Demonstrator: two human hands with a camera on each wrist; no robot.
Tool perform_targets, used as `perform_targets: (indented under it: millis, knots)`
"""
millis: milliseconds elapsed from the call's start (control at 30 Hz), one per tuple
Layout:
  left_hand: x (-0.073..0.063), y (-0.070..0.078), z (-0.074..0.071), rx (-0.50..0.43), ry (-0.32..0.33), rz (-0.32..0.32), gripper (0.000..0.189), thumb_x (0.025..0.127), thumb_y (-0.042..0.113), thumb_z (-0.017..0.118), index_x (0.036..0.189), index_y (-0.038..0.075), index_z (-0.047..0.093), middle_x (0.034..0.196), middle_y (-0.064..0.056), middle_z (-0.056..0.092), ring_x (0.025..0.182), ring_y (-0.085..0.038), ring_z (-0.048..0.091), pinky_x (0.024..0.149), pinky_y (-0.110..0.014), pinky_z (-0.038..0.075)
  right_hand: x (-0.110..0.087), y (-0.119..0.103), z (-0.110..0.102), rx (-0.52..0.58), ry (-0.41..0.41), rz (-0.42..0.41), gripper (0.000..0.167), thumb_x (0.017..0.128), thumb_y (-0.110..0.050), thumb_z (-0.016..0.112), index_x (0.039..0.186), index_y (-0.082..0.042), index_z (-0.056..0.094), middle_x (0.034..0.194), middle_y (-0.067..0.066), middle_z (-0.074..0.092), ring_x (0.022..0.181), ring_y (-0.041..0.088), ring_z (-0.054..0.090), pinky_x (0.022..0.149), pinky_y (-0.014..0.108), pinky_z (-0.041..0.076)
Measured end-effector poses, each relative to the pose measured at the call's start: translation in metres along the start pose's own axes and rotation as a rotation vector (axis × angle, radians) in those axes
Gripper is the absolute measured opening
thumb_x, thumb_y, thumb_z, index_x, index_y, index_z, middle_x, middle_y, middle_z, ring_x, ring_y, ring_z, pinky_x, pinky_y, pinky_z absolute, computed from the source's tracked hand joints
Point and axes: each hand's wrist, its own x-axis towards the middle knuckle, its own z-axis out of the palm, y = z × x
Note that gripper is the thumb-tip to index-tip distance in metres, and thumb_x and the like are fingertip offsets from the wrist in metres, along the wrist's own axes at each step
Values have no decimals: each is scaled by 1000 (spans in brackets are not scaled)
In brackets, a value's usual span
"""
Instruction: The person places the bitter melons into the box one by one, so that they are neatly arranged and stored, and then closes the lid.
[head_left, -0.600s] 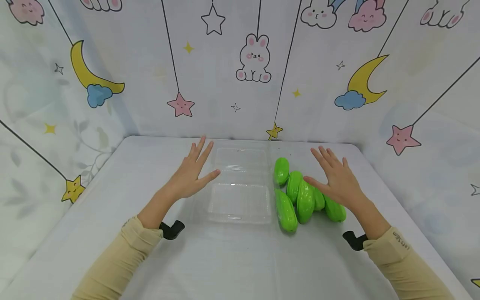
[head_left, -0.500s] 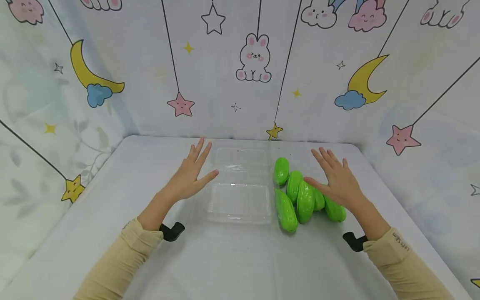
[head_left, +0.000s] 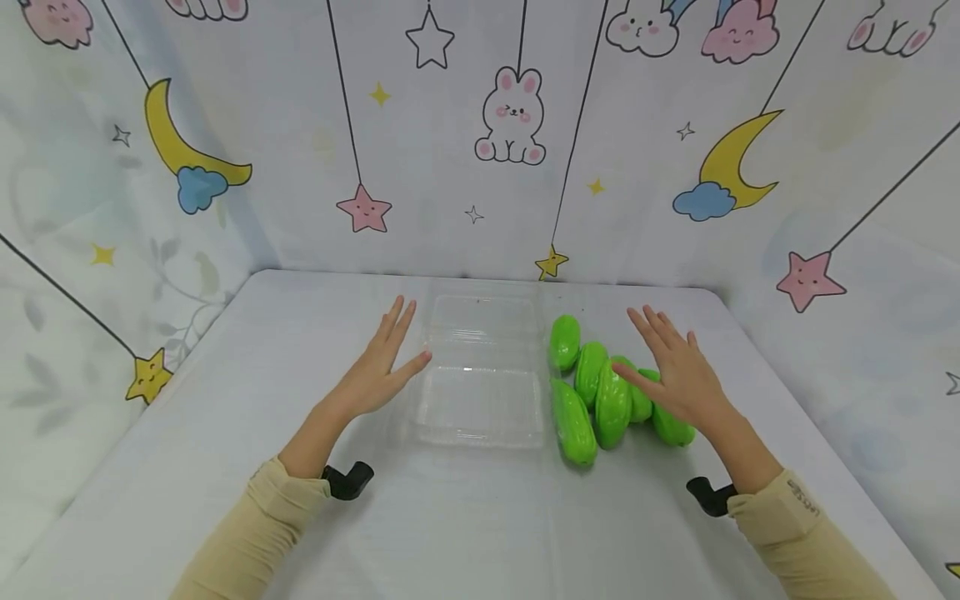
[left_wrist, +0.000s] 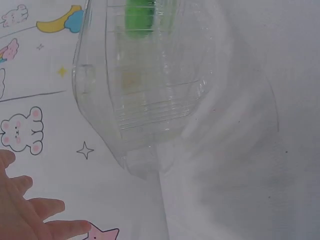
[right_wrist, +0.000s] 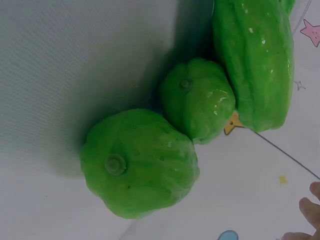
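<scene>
My left hand (head_left: 375, 375) hovers with fingers spread at the left side of a clear plastic clamshell container (head_left: 480, 404). It holds nothing. In the left wrist view, the left hand (left_wrist: 27, 215) shows at the lower left, apart from the transparent container (left_wrist: 145, 112). My right hand (head_left: 682, 379) is held with straight, spread fingers over the right part of a pile of glossy green gourd-like vegetables (head_left: 575, 421), hiding some of them. Up close in the right wrist view, these green vegetables (right_wrist: 142, 165) are ribbed with stubby stem ends. The fingers of my right hand (right_wrist: 310, 215) appear at the lower right edge.
The white-covered table (head_left: 480, 525) ends at a fabric backdrop (head_left: 435, 142) printed with rabbits, moons and stars. Black wrist mounts (head_left: 348, 481) stick out by both cuffs. The container lies opened flat, its two halves one behind the other.
Both hands have drawn slightly back toward the person, and the left one has shifted a little left. The head view has shifted slightly. The container and the green vegetables lie as before.
</scene>
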Motion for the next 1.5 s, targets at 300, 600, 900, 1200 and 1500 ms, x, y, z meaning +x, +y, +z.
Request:
perform_targets:
  millis: [300,600,900,1200,1500]
  knots:
    - [-4,-2,9,-63,-4,-14,71,96,44,40,147,24,-4,152,3,-14,138,-24,-5,104,-59,13,-7,3,7,36,-9,20,79,87,-49,54,148,-18,15,150,16,17,135,37,15,100,65,10]
    - [-8,-7,15,-127,11,-31,68,98,41,37,148,21,-4,152,-1,-12,138,-26,-6,103,-61,9,-11,4,14,38,-27,34,79,87,-48,54,148,-18,15,148,20,19,134,40,17,100,65,10]
    - [-10,-13,25,-192,33,-65,67,97,41,37,148,18,0,152,-5,-10,138,-29,-5,103,-61,9,-16,6,22,61,-52,41,79,87,-47,55,148,-18,14,149,19,17,134,40,16,99,66,12]
    - [-12,-16,35,-232,20,-79,67,98,41,36,148,17,-1,152,-7,-9,138,-31,-5,103,-62,8,-21,6,29,69,-76,66,80,86,-48,56,148,-18,17,148,20,21,134,39,18,98,66,14]
    - [-11,-18,42,-266,28,-68,66,98,37,38,148,15,1,152,-9,-8,138,-32,-4,103,-61,8,-24,7,35,75,-92,62,80,85,-48,58,147,-14,19,147,21,23,133,41,20,97,68,15]
